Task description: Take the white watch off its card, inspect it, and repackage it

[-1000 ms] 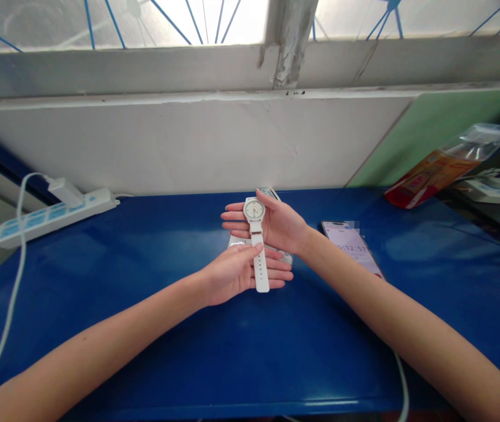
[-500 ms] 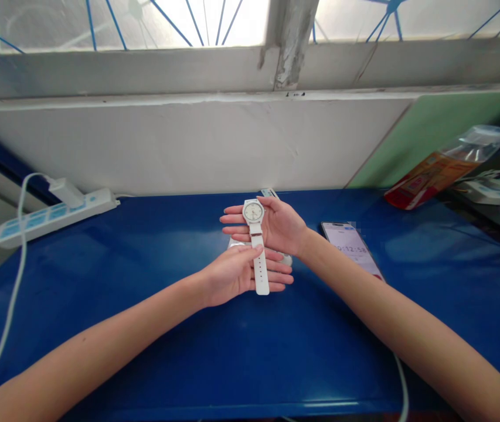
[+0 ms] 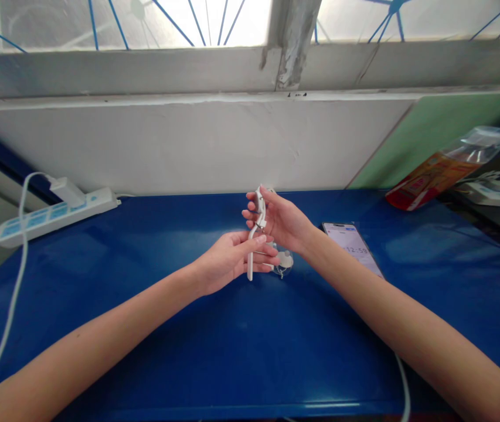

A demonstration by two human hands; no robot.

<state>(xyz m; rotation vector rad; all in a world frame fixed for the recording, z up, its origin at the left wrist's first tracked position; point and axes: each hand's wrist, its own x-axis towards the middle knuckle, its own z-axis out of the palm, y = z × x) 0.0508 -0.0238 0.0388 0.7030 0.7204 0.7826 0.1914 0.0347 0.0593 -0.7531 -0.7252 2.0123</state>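
A white wristwatch point(image 3: 259, 206) is held edge-on above the middle of the blue table point(image 3: 214, 346), its strap hanging downward. My right hand point(image 3: 285, 221) grips the watch at its case end, with the thumb at the top and the fingers behind it. Lower down, my left hand point(image 3: 232, 258) pinches the strap between thumb and fingers. Just behind the left fingertips, a small clear and white item point(image 3: 285, 261) lies on the table, partly hidden.
A phone point(image 3: 350, 243) lies right of centre, partly behind the right forearm. The power strip point(image 3: 56, 215) with a plugged-in charger and white cable point(image 3: 17, 281) is at the left. At the back right, a bottle point(image 3: 434, 176) leans over.
The watch has turned from face-up to edge-on. Both hands have curled more around it, and the left hand has shifted slightly left. More of the clear item shows.
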